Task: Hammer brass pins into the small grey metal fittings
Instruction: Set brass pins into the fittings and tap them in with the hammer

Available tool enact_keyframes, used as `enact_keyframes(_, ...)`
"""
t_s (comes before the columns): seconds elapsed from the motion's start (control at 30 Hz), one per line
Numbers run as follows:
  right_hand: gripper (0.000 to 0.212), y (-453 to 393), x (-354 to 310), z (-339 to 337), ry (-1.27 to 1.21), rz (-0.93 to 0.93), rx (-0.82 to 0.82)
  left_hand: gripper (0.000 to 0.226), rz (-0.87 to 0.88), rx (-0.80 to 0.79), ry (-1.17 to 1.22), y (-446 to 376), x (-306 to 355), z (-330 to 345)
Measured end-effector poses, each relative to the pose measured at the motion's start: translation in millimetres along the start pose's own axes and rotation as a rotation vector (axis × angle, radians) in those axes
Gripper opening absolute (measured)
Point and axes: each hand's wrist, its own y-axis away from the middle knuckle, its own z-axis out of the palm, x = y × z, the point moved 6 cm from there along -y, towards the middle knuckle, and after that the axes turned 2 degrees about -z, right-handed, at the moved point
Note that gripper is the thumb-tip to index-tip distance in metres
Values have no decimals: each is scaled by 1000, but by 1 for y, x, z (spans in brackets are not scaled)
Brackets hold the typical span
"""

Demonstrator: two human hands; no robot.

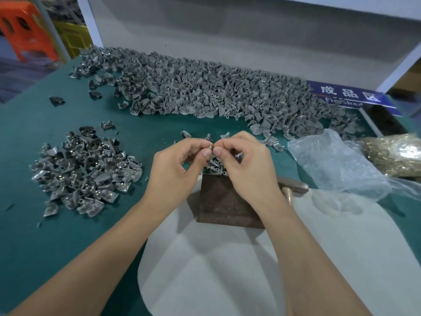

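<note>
The left hand [175,165] pinches a small grey fitting [210,147] above the block [224,201]. Touching it from the right, the right hand [248,163] pinches what is probably a pin, too small to confirm.

Matt green felt-like table cover [68,236]. On it, behind a rusty, rough brown metal block [224,201]: a dull grey heap of cast metal fittings [205,92]. Right of the block: crinkled clear plastic bag [337,163], shiny brass pins [396,153]. Under it, a smooth pale sheet [227,270].
</note>
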Motion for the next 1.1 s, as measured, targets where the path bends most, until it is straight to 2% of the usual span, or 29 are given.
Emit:
enact_keyframes(0.13,10,0,2,1,-40,-7,-28,13,24,-33,-37,-2,3,-4)
enact_keyframes(0.3,10,2,0,1,-25,-8,-5,14,44,0,-72,0,7,-6)
enact_keyframes(0.5,8,5,-14,0,147,-168,38,13,115,-26,-119,-3,10,-7)
enact_keyframes(0.7,8,4,-10,1,29,-101,27,10,29,-29,21,-4,2,-7)
enact_keyframes(0.9,11,2,-4,0,-69,-61,44,11,4,-26,52,-5,1,-6)
enact_keyframes(1.1,6,3,-4,-2,-82,-51,52,10,8,-14,65,-3,1,-5)
